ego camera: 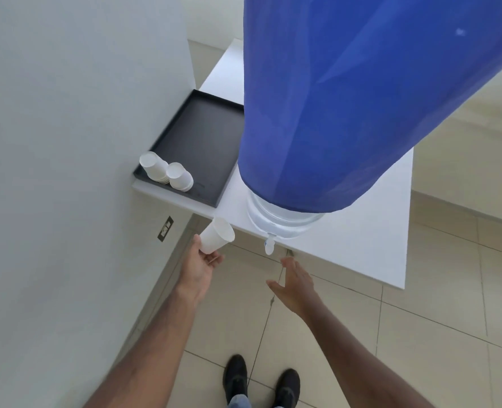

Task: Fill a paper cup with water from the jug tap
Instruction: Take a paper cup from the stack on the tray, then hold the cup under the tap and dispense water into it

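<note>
A large water jug point(285, 219) under a blue cloth cover point(346, 98) stands on a white table point(361, 245). Its small white tap point(269, 245) juts out over the table's front edge. My left hand point(202, 266) holds a white paper cup point(216, 235) from below, tilted, left of the tap and just under the table edge. My right hand point(295, 282) hovers with fingers spread, below and a little right of the tap, touching nothing.
A black tray point(196, 128) sits on the table's left part with two stacks of upside-down paper cups point(167, 172) at its near corner. A white wall point(67, 142) rises close on the left, with a socket plate point(165, 229). My shoes point(261, 381) stand on the tiled floor.
</note>
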Tool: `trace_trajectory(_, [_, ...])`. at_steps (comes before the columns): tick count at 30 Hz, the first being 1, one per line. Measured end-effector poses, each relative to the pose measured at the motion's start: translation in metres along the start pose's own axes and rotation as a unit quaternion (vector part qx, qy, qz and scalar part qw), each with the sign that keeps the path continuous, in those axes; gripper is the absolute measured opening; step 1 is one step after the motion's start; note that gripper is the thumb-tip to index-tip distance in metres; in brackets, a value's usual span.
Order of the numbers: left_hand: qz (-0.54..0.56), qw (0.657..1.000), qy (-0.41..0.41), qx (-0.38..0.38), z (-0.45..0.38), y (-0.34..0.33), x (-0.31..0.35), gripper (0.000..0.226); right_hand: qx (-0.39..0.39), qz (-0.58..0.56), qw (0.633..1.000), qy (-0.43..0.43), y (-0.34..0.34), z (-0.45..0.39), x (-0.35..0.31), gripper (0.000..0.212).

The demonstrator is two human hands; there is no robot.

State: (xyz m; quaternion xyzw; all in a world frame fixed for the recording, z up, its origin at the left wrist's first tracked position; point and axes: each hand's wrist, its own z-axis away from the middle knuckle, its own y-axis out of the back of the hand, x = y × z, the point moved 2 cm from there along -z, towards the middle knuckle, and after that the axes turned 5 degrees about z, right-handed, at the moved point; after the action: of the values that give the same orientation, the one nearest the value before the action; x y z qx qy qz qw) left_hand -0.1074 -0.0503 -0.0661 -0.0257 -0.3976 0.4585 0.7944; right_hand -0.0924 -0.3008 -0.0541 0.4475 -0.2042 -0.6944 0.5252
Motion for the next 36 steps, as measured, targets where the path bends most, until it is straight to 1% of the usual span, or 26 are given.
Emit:
trace_trajectory(3, [-0.012,0.999,0.031,-0.007,0.013,-0.002,-0.018,0.043,0.001,-0.104,0.994,0.02,-0.007,0.006,-0.005,0.065])
trace_trajectory(5, [-0.035,0.998,0.052,-0.023,0.022,-0.005,-0.032,0.047,0.01,-0.153,0.988,0.034,-0.01,0.009,-0.009,0.064])
trace_trajectory(8, [-0.074,0.993,0.078,-0.046,0.035,-0.011,-0.054,0.051,0.015,-0.209,0.977,0.05,-0.012,0.012,-0.01,0.072])
trace_trajectory(11, [-0.103,0.985,0.099,-0.097,0.047,-0.023,-0.076,0.057,0.02,-0.255,0.965,0.06,-0.009,0.016,-0.008,0.077])
trace_trajectory(13, [-0.122,0.977,0.107,-0.135,0.055,-0.033,-0.089,0.059,0.042,-0.283,0.957,0.057,-0.007,0.019,-0.004,0.073])
trace_trajectory(14, [-0.13,0.975,0.108,-0.146,0.059,-0.037,-0.095,0.059,0.051,-0.3,0.951,0.052,-0.005,0.021,0.0,0.07])
trace_trajectory(16, [-0.158,0.971,0.102,-0.146,0.062,-0.044,-0.102,0.059,0.059,-0.32,0.945,0.042,-0.004,0.025,0.007,0.064])
trace_trajectory(17, [-0.19,0.967,0.089,-0.143,0.063,-0.047,-0.104,0.059,0.064,-0.325,0.943,0.039,-0.003,0.028,0.01,0.062])
trace_trajectory(19, [-0.292,0.947,0.046,-0.126,0.062,-0.054,-0.108,0.054,0.079,-0.328,0.94,0.038,0.002,0.031,0.021,0.062])
trace_trajectory(20, [-0.342,0.933,0.011,-0.108,0.06,-0.054,-0.108,0.05,0.088,-0.325,0.941,0.038,0.003,0.031,0.026,0.064])
trace_trajectory(22, [-0.406,0.909,-0.078,-0.058,0.054,-0.05,-0.102,0.042,0.099,-0.314,0.944,0.028,0.004,0.028,0.036,0.067])
trace_trajectory(24, [-0.471,0.866,-0.165,-0.039,0.05,-0.047,-0.093,0.033,0.102,-0.299,0.949,0.017,0.001,0.023,0.05,0.065])
trace_trajectory(26, [-0.53,0.818,-0.219,-0.038,0.046,-0.048,-0.081,0.021,0.095,-0.276,0.956,0.011,-0.002,0.018,0.059,0.064])
trace_trajectory(27, [-0.563,0.789,-0.243,-0.041,0.045,-0.051,-0.075,0.023,0.091,-0.263,0.96,0.012,-0.003,0.015,0.062,0.065])
trace_trajectory(30, [-0.643,0.698,-0.309,-0.061,0.04,-0.057,-0.059,0.036,0.08,-0.247,0.966,0.009,-0.012,0.007,0.066,0.068])
trace_trajectory(31, [-0.662,0.672,-0.325,-0.066,0.041,-0.064,-0.055,0.039,0.075,-0.234,0.969,0.007,-0.01,0.004,0.069,0.069])
trace_trajectory(32, [-0.694,0.634,-0.333,-0.075,0.035,-0.067,-0.055,0.04,0.075,-0.249,0.966,0.001,-0.022,-0.005,0.072,0.07])
trace_trajectory(33, [-0.711,0.608,-0.344,-0.081,0.032,-0.073,-0.055,0.04,0.077,-0.249,0.966,-0.006,-0.023,-0.01,0.072,0.07])
trace_trajectory(35, [-0.722,0.571,-0.377,-0.1,0.029,-0.082,-0.046,0.039,0.073,-0.244,0.967,-0.02,-0.023,-0.016,0.065,0.069])
trace_trajectory(36, [-0.728,0.56,-0.38,-0.11,0.028,-0.089,-0.047,0.039,0.079,-0.242,0.967,-0.023,-0.022,-0.021,0.063,0.069])
